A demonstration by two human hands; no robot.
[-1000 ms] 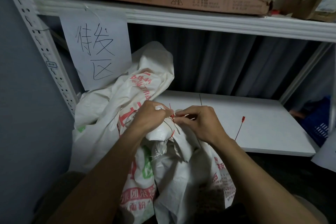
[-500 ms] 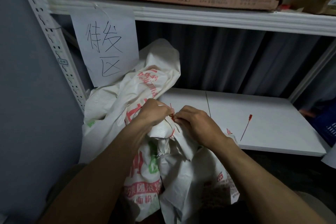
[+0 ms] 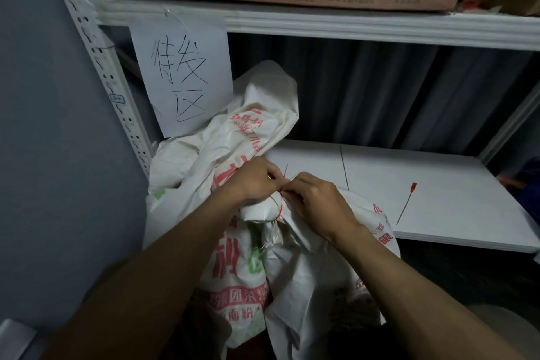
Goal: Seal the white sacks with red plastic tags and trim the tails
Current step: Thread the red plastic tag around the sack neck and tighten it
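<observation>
Head view: left hand (image 3: 253, 182) and right hand (image 3: 319, 202) pinch red tag (image 3: 280, 207) round white sack (image 3: 258, 211)

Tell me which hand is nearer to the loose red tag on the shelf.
Right. The right hand is just left of the loose red tag; the left hand lies beyond it, farther left.

Dim white steel shelving (image 3: 350, 26) stands beside a grey wall (image 3: 43, 126), dark corrugated panelling (image 3: 380, 90) behind it.
</observation>
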